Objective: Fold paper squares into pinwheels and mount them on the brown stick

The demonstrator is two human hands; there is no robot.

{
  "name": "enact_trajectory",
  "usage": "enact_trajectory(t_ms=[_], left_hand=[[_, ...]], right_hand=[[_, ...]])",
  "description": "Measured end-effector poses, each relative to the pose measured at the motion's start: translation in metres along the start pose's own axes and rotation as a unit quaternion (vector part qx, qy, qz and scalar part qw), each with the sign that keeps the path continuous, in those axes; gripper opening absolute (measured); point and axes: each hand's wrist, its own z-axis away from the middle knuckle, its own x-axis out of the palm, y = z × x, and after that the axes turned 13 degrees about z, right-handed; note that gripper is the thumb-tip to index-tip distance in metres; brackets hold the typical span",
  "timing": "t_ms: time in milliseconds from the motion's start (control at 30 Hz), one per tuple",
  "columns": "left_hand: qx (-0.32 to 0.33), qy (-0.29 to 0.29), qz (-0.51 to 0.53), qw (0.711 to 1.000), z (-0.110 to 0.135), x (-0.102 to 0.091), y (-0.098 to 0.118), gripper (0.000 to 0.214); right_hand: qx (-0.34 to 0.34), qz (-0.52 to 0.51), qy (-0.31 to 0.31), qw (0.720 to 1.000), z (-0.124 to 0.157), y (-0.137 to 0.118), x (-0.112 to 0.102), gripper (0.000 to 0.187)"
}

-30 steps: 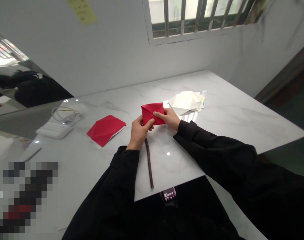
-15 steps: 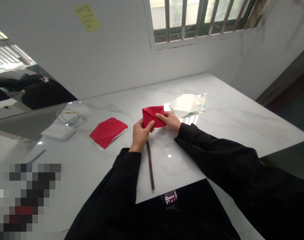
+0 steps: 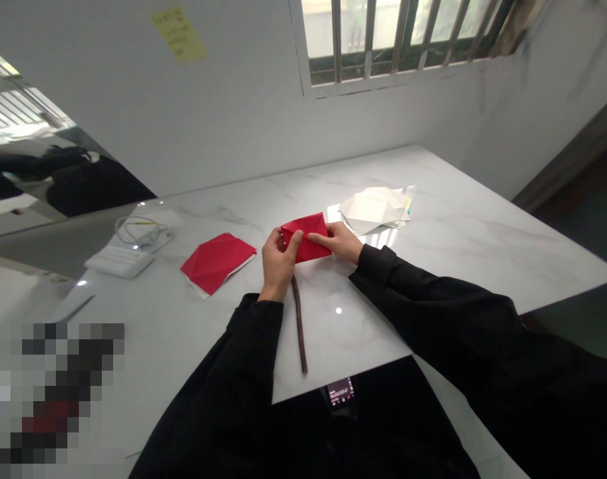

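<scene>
A small folded red paper [image 3: 308,236] is held just above the white marble table [image 3: 448,246]. My left hand [image 3: 277,263] pinches its left edge, thumb on top. The paper's right side is gripped by my right hand [image 3: 341,241], with one finger laid across the face. Both hands are closed on the paper, which now lies tilted almost flat. A thin dark stick [image 3: 299,324] lies on the table right below my left wrist.
A second folded red sheet [image 3: 217,261] lies to the left. A stack of white sheets [image 3: 375,209] sits behind my right hand. A white device [image 3: 120,261] with a coiled cable [image 3: 141,233] is at far left. A phone [image 3: 339,391] rests at the table's near edge.
The red paper has tipped from nearly upright to flatter and lower. My left thumb has moved up over its left corner. The rest is unmoved.
</scene>
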Motion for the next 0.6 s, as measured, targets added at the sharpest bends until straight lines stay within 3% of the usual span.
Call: enact_trajectory(t_ms=[267,600], left_hand=[[0.024,0.061,-0.015,0.998,-0.008,-0.01,-0.011,0.046],[-0.029,0.067,0.079,0.994,-0.011,-0.01,-0.006,0.047]], right_hand=[[-0.012,-0.016,-0.084,0.996,0.001,-0.002,0.0,0.053],[-0.031,-0.012,-0.054,0.998,-0.002,0.004,-0.002,0.054]])
